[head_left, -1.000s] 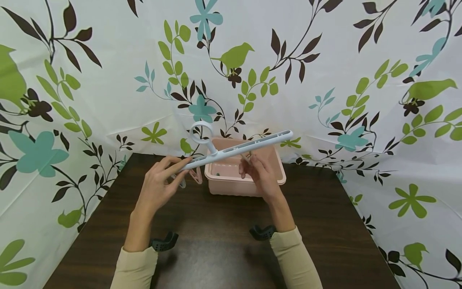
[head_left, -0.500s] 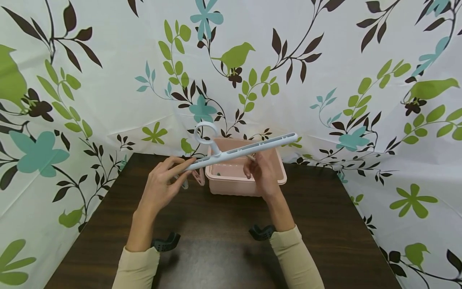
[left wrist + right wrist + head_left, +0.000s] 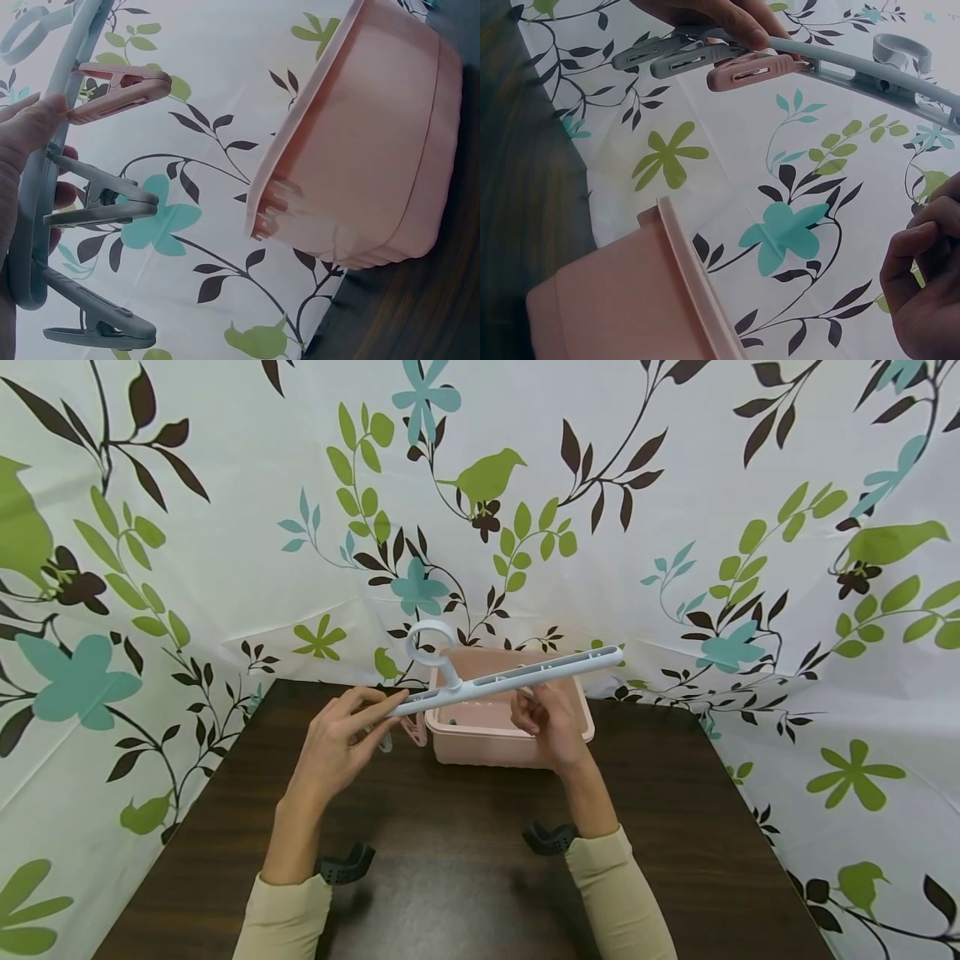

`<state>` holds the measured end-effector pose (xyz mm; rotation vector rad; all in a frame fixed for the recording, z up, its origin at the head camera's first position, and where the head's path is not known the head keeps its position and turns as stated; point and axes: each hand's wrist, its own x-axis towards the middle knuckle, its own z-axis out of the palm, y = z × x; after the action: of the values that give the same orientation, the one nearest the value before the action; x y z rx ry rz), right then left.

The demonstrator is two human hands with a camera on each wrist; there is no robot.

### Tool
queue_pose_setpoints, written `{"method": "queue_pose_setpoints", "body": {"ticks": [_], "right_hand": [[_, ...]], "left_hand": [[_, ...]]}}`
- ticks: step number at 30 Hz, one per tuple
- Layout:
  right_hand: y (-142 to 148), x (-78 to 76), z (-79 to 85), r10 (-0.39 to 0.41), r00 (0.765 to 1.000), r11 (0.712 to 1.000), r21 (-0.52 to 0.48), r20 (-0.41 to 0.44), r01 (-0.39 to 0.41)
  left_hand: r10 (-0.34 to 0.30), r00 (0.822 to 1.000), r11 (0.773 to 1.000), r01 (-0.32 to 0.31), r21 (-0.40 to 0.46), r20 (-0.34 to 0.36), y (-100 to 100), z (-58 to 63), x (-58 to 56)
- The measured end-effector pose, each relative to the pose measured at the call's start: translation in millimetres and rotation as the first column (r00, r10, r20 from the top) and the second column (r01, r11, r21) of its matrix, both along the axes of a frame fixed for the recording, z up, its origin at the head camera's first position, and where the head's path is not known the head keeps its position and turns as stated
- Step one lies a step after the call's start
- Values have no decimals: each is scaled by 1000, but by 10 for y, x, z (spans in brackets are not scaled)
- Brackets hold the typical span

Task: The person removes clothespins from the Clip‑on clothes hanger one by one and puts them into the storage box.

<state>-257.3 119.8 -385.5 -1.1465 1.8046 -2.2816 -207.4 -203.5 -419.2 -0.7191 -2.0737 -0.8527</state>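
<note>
My left hand (image 3: 330,747) grips one end of a pale blue clip hanger (image 3: 547,673), its far end tilted up to the right. A round hook (image 3: 411,647) rises from the bar. Below the gripped end hang a pink clothespin (image 3: 127,94) and two grey-blue clothespins (image 3: 105,199), seen in the left wrist view. My right hand (image 3: 553,727) is under the bar's right half, fingers curled, pinching a small pale clothespin (image 3: 527,692) that is mostly hidden by the fingers. The right wrist view shows only the curled fingers (image 3: 919,262), not the clothespin.
A pink plastic basin (image 3: 487,747) stands at the back of the dark wooden table (image 3: 435,827), below the hanger. A small dark green item (image 3: 453,722) shows inside it. Behind the table hangs a patterned curtain (image 3: 615,568).
The hanger has shifted slightly right, and its right end dipped a little in the last half second. My right hand has moved slightly right, and its clothespin is more covered than before.
</note>
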Motion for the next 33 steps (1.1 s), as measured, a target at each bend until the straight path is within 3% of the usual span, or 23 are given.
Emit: {"method": "queue_pose_setpoints", "body": {"ticks": [5, 22, 33], "right_hand": [[-9, 21, 14, 28, 998, 1000, 9, 54, -28], [-47, 55, 12, -12, 991, 999, -47, 136, 18], [-5, 60, -2, -22, 984, 998, -58, 175, 33]], "left_hand": [[12, 1000, 1000, -13, -11, -26, -7, 4, -7], [58, 996, 998, -58, 7, -74, -24, 17, 3], [52, 995, 999, -52, 8, -89, -47, 26, 15]]}}
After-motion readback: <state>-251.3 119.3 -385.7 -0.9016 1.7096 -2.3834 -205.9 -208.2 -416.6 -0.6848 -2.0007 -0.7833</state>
